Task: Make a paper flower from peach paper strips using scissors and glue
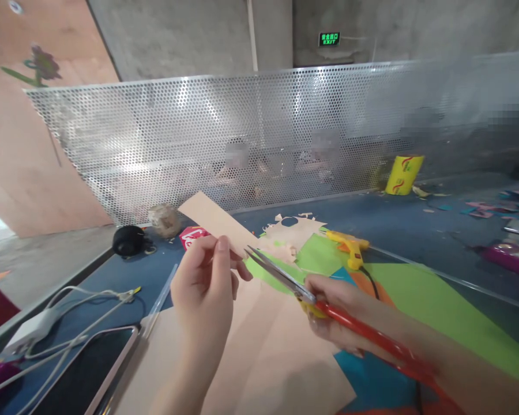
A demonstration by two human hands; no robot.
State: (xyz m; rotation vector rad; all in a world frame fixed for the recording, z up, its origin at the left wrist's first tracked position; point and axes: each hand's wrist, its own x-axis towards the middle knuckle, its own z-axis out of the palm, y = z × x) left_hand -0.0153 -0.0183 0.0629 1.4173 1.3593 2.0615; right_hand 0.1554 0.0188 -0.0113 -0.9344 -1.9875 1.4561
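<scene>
Red-handled scissors (363,328) come closest to the camera, their long handles running back along the right wrist. Fingers of the right hand (339,295) are wrapped around them near the pivot, probably because a grip that far forward steadies the points. The left hand (205,291) pinches a pale paper strip (219,220) between thumb and fingers, tilting it up off the table, which seems meant to leave its near end free for the blades. The tips reach that end and look slightly parted; whether any paper sits between them is hard to tell at this angle.

Beneath both hands lies a large pale sheet (277,340), with blue paper (365,377) showing under its right corner and green paper (454,314) spread farther right. Beyond the strip, cut scraps (300,230) are heaped just past the hands, perhaps pushed there to keep them off the sheet. A yellow glue gun (350,248) rests beside them, its dark cord trailing back towards the right hand.

On the left, a phone (90,369) lies by the sheet's edge, near a white charger (37,331) and its looped cables. Farther out, a black round object (128,240) and a jar (164,221) stand before a perforated metal screen (177,132), with a yellow roll (404,174) at the right.
</scene>
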